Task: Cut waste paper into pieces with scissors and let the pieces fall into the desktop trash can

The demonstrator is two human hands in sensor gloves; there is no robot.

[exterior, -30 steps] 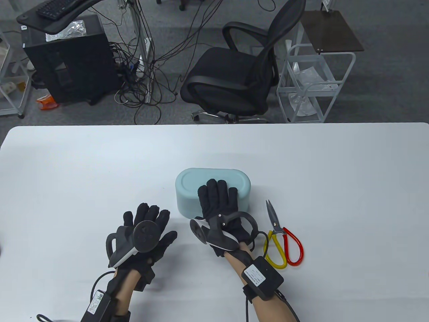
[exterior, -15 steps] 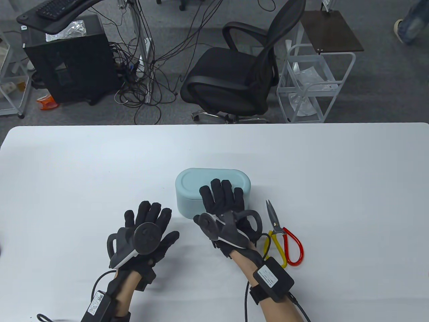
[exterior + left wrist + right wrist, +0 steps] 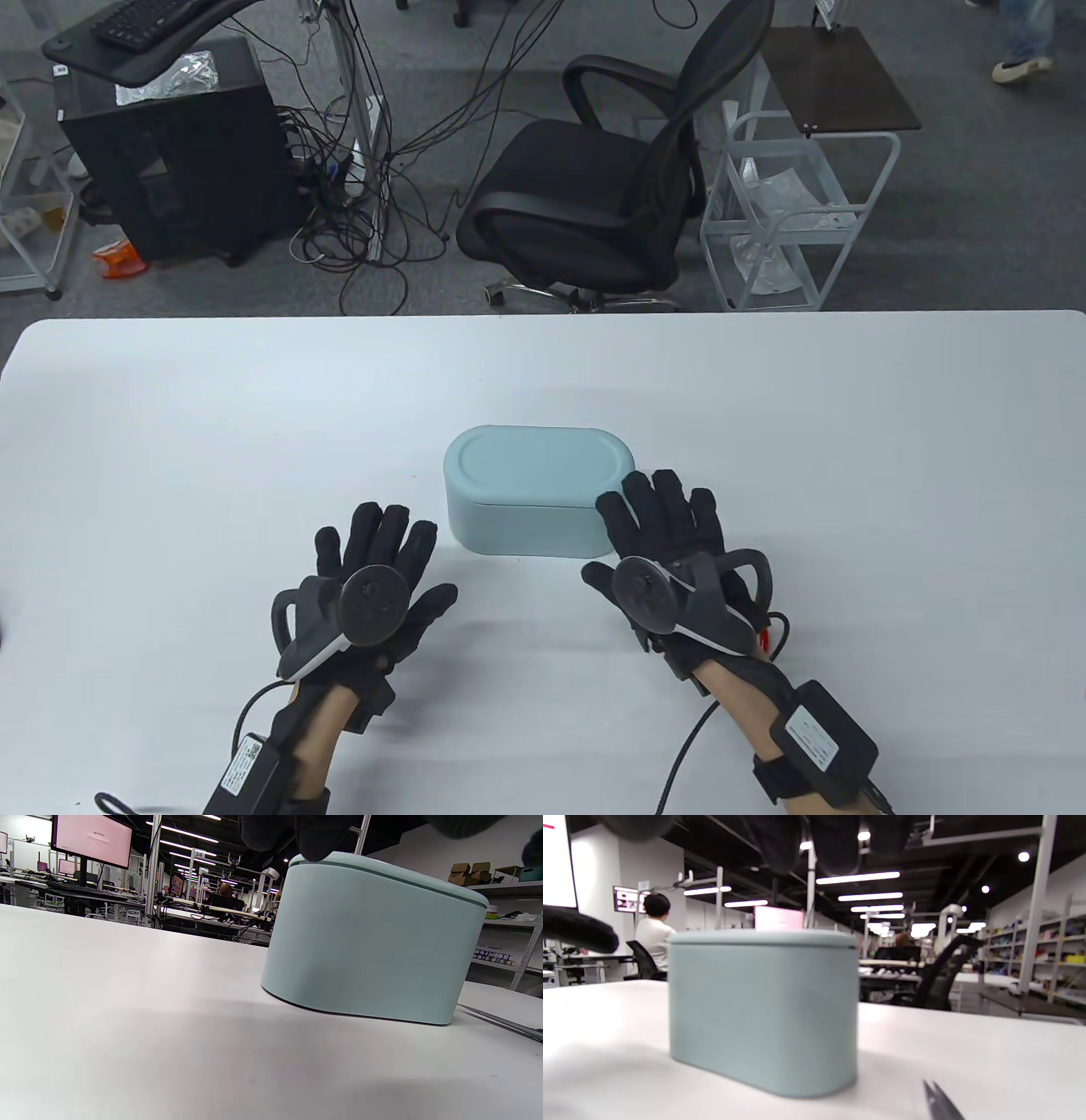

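1. Left hand (image 3: 365,586): lies near the table's front edge, left of the bin, fingers spread and straight, gripping nothing. In the left wrist view dark fingertips (image 3: 314,838) hang at the top edge with only bare table beneath.

2. Desktop trash can (image 3: 539,501): pale teal, oval, standing upright at mid-table between the two hands. Its lid (image 3: 539,465) sits flush and closed in all three views. No scraps show on or around it; the inside cannot be seen.

3. Right hand (image 3: 670,552): just right of the bin, fingers extended and apart, clamped on nothing that the views show. It covers the spot where the scissors lie.

4. Scissors (image 3: 939,1101): only the blade tips show, flat on the table right of the bin in the right wrist view, plus a sliver of red handle (image 3: 766,643) under the wrist in the table view. Not picked up, as far as can be told.

5. Waste paper: none visible in any view.

6. Judgement on progress: nothing of the cutting appears done. Left to do: take up the scissors, open the bin, find the paper, cut it over the opening.
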